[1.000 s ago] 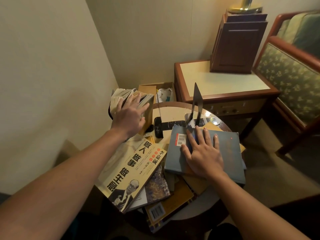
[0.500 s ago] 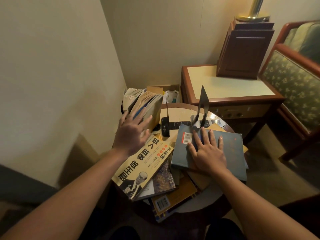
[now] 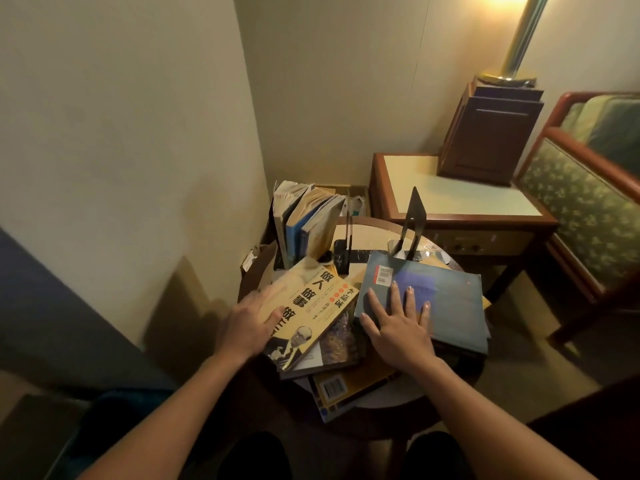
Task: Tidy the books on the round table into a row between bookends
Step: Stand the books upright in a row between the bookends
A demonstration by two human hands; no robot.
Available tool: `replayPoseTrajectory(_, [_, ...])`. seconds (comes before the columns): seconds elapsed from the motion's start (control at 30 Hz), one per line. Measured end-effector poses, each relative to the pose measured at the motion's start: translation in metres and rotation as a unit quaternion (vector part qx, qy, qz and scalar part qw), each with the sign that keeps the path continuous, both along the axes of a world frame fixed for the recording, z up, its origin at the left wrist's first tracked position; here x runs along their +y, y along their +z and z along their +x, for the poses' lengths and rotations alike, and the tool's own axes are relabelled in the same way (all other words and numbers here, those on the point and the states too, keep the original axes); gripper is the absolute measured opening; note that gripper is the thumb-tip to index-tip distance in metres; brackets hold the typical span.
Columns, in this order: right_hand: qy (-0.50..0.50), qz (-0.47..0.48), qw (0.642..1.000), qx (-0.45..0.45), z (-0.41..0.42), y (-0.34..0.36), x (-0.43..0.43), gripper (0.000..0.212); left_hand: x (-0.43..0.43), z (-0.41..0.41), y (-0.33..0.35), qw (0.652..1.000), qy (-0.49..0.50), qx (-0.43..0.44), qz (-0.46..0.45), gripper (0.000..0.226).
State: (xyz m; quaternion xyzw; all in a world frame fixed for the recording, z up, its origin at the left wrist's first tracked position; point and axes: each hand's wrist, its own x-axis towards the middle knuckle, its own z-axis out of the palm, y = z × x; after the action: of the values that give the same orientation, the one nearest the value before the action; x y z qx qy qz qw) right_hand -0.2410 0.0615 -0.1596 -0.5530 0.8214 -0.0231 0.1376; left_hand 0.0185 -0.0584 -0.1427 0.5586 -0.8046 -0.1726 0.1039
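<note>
Several books stand leaning (image 3: 304,220) at the back left of the round table (image 3: 375,227). One thin black bookend (image 3: 347,245) stands just right of them and a taller bookend (image 3: 412,221) further right. A yellow book with Chinese title (image 3: 322,306) lies atop a loose pile at the front. My left hand (image 3: 247,325) rests on its left edge, thumb on the cover, fingers blurred. My right hand (image 3: 398,323) lies flat, fingers spread, on a blue-grey book (image 3: 446,306) that tops the right pile. More books (image 3: 346,386) stick out underneath.
A wall corner stands close on the left. Behind the table sits a cardboard box (image 3: 349,192). A wooden side table (image 3: 450,199) with a dark lamp base box (image 3: 491,133) is at the right rear, and an upholstered armchair (image 3: 588,209) beyond it.
My left hand has let go of the upright books and come down and back onto the yellow book. My right hand has stayed flat on the blue-grey book.
</note>
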Motion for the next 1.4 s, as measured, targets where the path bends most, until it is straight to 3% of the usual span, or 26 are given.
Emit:
replayPoseTrajectory(0.1, [0.034,-0.001,0.999,-0.036,0.02,0.005,-0.003,0.065,-0.002,0.007,0.005,0.998,0.017,0.045,0.051,0.059])
replayPoseTrajectory(0.2, [0.061,0.0,0.996,-0.07,0.037,0.011,-0.008,0.065,-0.006,0.011,0.019,0.984,0.018,0.123,0.128,0.03])
replayPoseTrajectory(0.27, [0.068,0.009,0.993,-0.092,0.047,0.015,-0.011,0.065,-0.008,0.014,0.027,0.969,-0.001,0.143,0.202,0.023])
replayPoseTrajectory(0.5, [0.063,0.041,0.989,-0.129,0.071,0.021,-0.016,0.068,0.002,0.011,0.042,0.917,-0.043,0.221,0.328,0.042])
replayPoseTrajectory(0.73, [0.035,0.042,0.986,-0.158,0.08,0.027,-0.017,0.072,0.019,0.002,0.03,0.905,-0.047,0.261,0.333,0.072])
replayPoseTrajectory(0.9, [0.016,0.008,0.974,-0.227,0.079,0.035,-0.015,0.07,0.025,0.006,0.04,0.909,-0.069,0.28,0.302,0.076])
replayPoseTrajectory(1.03, [-0.029,-0.04,0.921,-0.386,0.079,0.047,-0.013,0.071,0.032,0.012,0.062,0.881,-0.097,0.322,0.332,0.078])
replayPoseTrajectory(1.17, [-0.124,-0.12,0.822,-0.543,0.08,0.062,-0.008,0.068,0.043,0.009,0.079,0.864,-0.114,0.346,0.348,0.088])
replayPoseTrajectory(1.3, [-0.169,-0.199,0.765,-0.588,0.067,0.077,0.002,0.069,0.052,-0.005,0.089,0.859,-0.14,0.368,0.329,0.105])
replayPoseTrajectory(1.4, [-0.136,-0.269,0.761,-0.575,0.052,0.086,0.007,0.072,0.058,-0.023,0.098,0.881,-0.183,0.361,0.245,0.114])
